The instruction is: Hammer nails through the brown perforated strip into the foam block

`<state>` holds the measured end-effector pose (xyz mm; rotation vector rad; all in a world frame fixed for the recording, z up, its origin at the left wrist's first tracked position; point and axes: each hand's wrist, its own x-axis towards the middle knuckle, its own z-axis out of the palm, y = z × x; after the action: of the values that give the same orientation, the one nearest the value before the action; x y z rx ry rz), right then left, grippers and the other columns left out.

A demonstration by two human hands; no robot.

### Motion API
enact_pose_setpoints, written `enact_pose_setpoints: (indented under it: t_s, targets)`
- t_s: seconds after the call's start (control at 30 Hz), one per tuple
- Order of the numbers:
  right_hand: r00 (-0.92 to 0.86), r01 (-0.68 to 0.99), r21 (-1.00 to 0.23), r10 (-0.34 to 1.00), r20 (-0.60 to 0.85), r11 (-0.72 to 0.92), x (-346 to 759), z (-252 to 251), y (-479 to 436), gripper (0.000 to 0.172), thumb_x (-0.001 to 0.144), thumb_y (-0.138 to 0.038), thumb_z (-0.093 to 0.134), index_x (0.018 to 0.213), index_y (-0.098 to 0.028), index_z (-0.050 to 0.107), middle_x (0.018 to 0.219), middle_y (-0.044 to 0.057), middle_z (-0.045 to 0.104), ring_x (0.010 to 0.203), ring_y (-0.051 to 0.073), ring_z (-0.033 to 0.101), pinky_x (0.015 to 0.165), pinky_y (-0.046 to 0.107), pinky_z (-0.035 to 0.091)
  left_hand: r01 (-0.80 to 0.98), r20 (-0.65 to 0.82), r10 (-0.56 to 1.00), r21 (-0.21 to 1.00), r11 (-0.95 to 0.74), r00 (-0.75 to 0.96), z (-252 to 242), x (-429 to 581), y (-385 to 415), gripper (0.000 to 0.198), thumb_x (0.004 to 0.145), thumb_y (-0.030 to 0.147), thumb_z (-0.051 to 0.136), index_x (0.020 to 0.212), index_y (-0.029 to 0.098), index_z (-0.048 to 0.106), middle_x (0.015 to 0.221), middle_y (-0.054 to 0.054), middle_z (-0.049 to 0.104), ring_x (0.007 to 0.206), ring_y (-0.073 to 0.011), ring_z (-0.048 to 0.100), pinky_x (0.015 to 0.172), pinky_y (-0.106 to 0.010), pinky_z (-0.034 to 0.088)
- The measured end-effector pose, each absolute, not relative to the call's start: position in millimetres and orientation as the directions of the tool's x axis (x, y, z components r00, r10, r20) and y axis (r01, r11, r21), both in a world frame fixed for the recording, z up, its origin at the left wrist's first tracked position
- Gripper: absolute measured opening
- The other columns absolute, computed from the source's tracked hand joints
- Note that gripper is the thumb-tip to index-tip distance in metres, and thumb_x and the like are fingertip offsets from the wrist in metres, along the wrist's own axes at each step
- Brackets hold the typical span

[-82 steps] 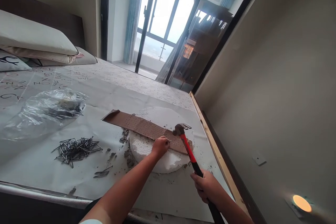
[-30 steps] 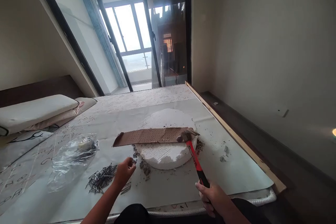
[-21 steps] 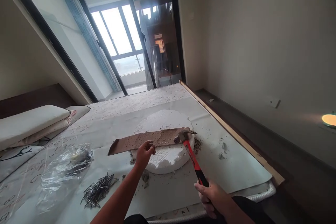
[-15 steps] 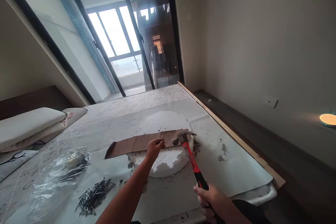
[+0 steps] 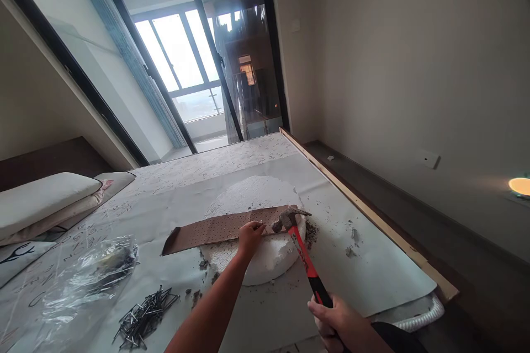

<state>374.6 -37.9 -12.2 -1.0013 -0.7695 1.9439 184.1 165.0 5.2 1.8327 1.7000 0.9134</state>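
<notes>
A brown strip dotted with small holes (image 5: 219, 231) lies across a round white foam block (image 5: 265, 193), its left end curled up. Over the middle of the strip, my left hand (image 5: 250, 238) is closed in a pinch; whatever sits between the fingertips is too small to make out. My right hand (image 5: 337, 317) grips the red and black handle of a claw hammer (image 5: 304, 256). The hammer's head is just right of my left fingertips, above the strip's right end. A pile of nails (image 5: 144, 317) lies to the left, near a clear plastic bag (image 5: 89, 281).
Dark crumbs (image 5: 311, 231) and grey bits (image 5: 351, 248) lie around the foam on a pale sheet (image 5: 372, 270). A wooden edge (image 5: 368, 209) runs along the right side. Folded bedding (image 5: 49, 198) is at far left, and glass sliding doors (image 5: 199, 55) stand behind.
My left hand has shifted slightly right along the strip, closer to the hammer head. The hammer has barely moved. The view has tilted a little.
</notes>
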Motion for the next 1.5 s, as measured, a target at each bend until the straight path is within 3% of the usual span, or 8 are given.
enact_pose_setpoints:
  t_s: [0.2,0.37,0.63,0.87,0.97,1.17,1.33,1.5]
  targets:
    - [-0.318,-0.281,-0.815,0.850,-0.419,-0.507,374,-17,-36,0.063,0.051,-0.075,0.060,0.069,-0.025,0.028,0.035,-0.016,0.026,0.023,0.002,0.019,0.026,0.017,0.019,0.723,0.303,0.950,0.640,-0.261,0.076,3,189,166,0.017,0.074,0.028,0.057,0.063,0.017,0.064,0.072,-0.003,0.064,0.068,-0.0139,0.057,0.064,-0.024,0.041]
    - [-0.287,-0.195,-0.820,0.831,-0.477,-0.538,376,-4,-37,0.061,0.052,-0.073,0.062,0.071,-0.024,0.031,0.040,-0.015,0.030,0.028,0.003,0.025,0.026,0.017,0.024,0.743,0.326,0.939,0.600,-0.297,0.112,-4,192,163,0.020,0.077,0.023,0.054,0.059,0.016,0.060,0.070,-0.003,0.061,0.066,-0.0134,0.056,0.061,-0.023,0.039]
    - [-0.204,0.050,-0.868,0.845,-0.494,-0.495,378,21,-25,0.053,0.057,-0.068,0.058,0.070,-0.024,0.031,0.040,-0.014,0.029,0.027,0.003,0.023,0.025,0.018,0.021,0.707,0.355,0.931,0.639,-0.304,0.080,-12,186,154,0.016,0.076,0.020,0.056,0.062,0.016,0.062,0.070,-0.004,0.063,0.067,-0.0140,0.056,0.062,-0.023,0.037]
    - [-0.182,0.276,-0.871,0.868,-0.462,-0.406,389,72,8,0.040,0.064,-0.052,0.059,0.070,-0.024,0.030,0.039,-0.014,0.030,0.027,0.004,0.023,0.027,0.019,0.018,0.700,0.309,0.950,0.669,-0.251,0.046,-12,186,150,0.016,0.077,0.018,0.056,0.063,0.016,0.064,0.074,-0.004,0.065,0.069,-0.0138,0.057,0.064,-0.023,0.036]
    - [-0.075,0.292,-0.871,0.898,-0.433,-0.395,382,77,12,0.037,0.067,-0.048,0.056,0.069,-0.025,0.028,0.037,-0.015,0.027,0.027,0.003,0.020,0.027,0.018,0.015,0.709,0.287,0.957,0.665,-0.234,0.046,-14,186,150,0.015,0.077,0.019,0.056,0.065,0.016,0.065,0.077,-0.005,0.066,0.070,-0.0143,0.058,0.065,-0.023,0.036]
    - [-0.036,0.403,-0.762,0.823,-0.567,-0.507,371,63,10,0.028,0.069,-0.036,0.052,0.067,-0.025,0.026,0.034,-0.014,0.027,0.024,0.004,0.018,0.026,0.019,0.012,0.777,0.263,0.962,0.590,-0.219,0.072,-17,187,150,0.018,0.078,0.020,0.054,0.065,0.017,0.066,0.078,-0.005,0.066,0.069,-0.0154,0.059,0.062,-0.024,0.036]
    - [-0.102,0.312,-0.854,0.879,-0.466,-0.416,374,71,10,0.036,0.067,-0.045,0.057,0.068,-0.024,0.027,0.039,-0.014,0.027,0.028,0.002,0.017,0.027,0.018,0.014,0.762,0.264,0.959,0.601,-0.243,0.098,-16,187,147,0.021,0.078,0.019,0.051,0.067,0.017,0.068,0.079,-0.005,0.066,0.068,-0.0146,0.058,0.062,-0.024,0.037]
    - [-0.113,0.367,-0.778,0.806,-0.582,-0.510,377,55,11,0.039,0.061,-0.048,0.057,0.069,-0.025,0.027,0.037,-0.014,0.029,0.026,0.004,0.020,0.025,0.019,0.015,0.693,0.283,0.957,0.676,-0.249,0.068,-20,186,148,0.019,0.073,0.013,0.052,0.067,0.018,0.070,0.078,-0.004,0.065,0.068,-0.0140,0.058,0.063,-0.024,0.040]
